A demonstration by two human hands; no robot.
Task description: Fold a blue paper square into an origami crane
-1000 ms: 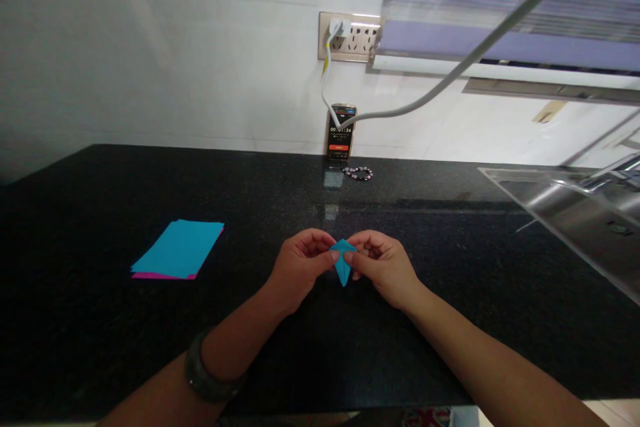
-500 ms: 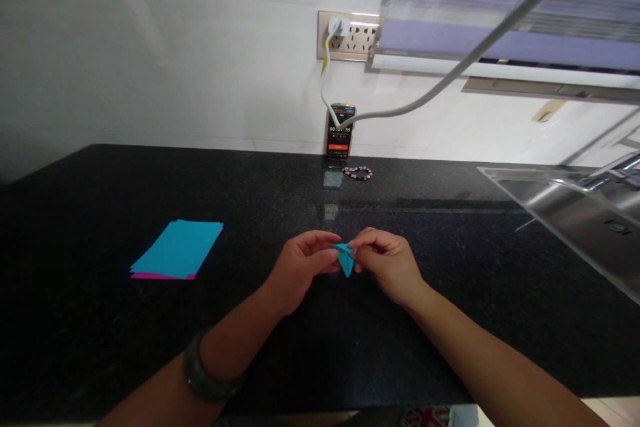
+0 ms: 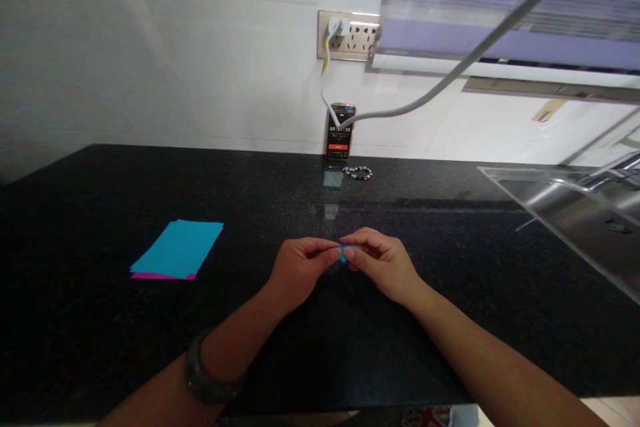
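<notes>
A small folded piece of blue paper is pinched between both hands over the dark countertop, mostly covered by thumbs and fingers. My left hand grips its left side, thumb in front and fingers behind. On the right side, my right hand holds it the same way, and the two thumb tips nearly meet. A stack of blue sheets lies to the left, with a magenta sheet showing beneath.
A phone showing a timer leans on the wall, a beaded strap beside it. A white cable hangs in front, below a socket panel. At the right is a steel sink. The black countertop spans the view.
Both thumbs have moved together over the blue paper. Its downward point, visible before, is now mostly hidden, and only a small bit shows.
</notes>
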